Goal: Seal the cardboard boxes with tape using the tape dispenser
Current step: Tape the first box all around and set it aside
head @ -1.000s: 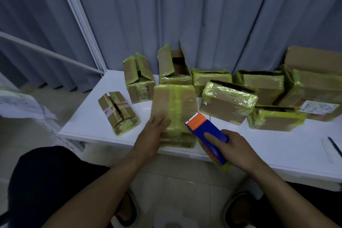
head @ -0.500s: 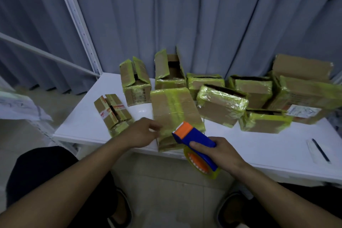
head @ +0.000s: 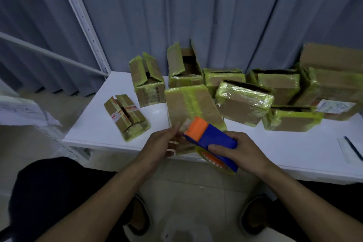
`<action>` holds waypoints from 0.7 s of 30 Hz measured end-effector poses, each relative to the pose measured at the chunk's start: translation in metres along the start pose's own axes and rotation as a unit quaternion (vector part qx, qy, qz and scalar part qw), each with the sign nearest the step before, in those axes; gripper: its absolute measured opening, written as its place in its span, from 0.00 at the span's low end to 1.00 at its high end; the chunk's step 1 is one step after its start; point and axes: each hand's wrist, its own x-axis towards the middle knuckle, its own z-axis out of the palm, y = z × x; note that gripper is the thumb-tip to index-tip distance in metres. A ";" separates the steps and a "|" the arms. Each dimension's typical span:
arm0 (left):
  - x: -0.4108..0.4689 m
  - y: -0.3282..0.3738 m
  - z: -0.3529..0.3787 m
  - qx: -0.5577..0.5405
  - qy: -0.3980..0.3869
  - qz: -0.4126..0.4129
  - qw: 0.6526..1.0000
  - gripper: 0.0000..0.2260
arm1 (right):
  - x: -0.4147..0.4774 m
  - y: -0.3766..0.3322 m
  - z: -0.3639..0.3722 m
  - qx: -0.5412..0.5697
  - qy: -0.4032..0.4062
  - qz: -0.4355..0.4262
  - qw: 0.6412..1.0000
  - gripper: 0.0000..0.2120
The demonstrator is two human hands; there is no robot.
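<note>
A: While the right hand (head: 241, 151) wraps its curled fingers round the blue body of the tape dispenser (head: 211, 139), where does the tool itself sit?

B: It's in the air, just over the near edge of the white table (head: 98, 124). The orange head points away and to the left, and the yellow tape roll (head: 214, 160) hangs underneath by the palm.

A: And the left hand (head: 163, 145)?

B: It's right up against the orange head, fingers half curled, thumb raised beside a pale strip. That part is blurred, so I cannot tell whether it pinches the strip or holds nothing.

A: Which box is nearest?

B: A closed cardboard box (head: 192, 104) banded with yellow-green tape. It lies flat on the table directly behind both hands, which hide its near end.

A: What's around it?

B: To the left, apart from it, is a small box (head: 125, 116) with red-and-white tape. Behind it stand a squat open box (head: 149, 82) and a taller open box (head: 184, 67), flaps up. On the right a wrapped box (head: 243, 102) leads a cluster of others that touch one another, backed by a grey curtain (head: 216, 15). At the far right a pen (head: 352, 147) lies on paper.
</note>
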 end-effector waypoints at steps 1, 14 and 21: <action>-0.001 -0.001 0.000 -0.001 0.002 0.016 1.000 0.15 | -0.001 0.000 -0.001 0.002 -0.003 0.000 1.000 0.30; -0.001 -0.015 -0.003 0.081 0.035 0.044 0.995 0.08 | -0.011 0.002 -0.006 0.006 -0.033 -0.027 0.999 0.10; 0.002 -0.018 0.004 0.064 0.021 0.093 0.993 0.03 | -0.014 0.011 -0.007 -0.018 -0.034 -0.027 0.999 0.13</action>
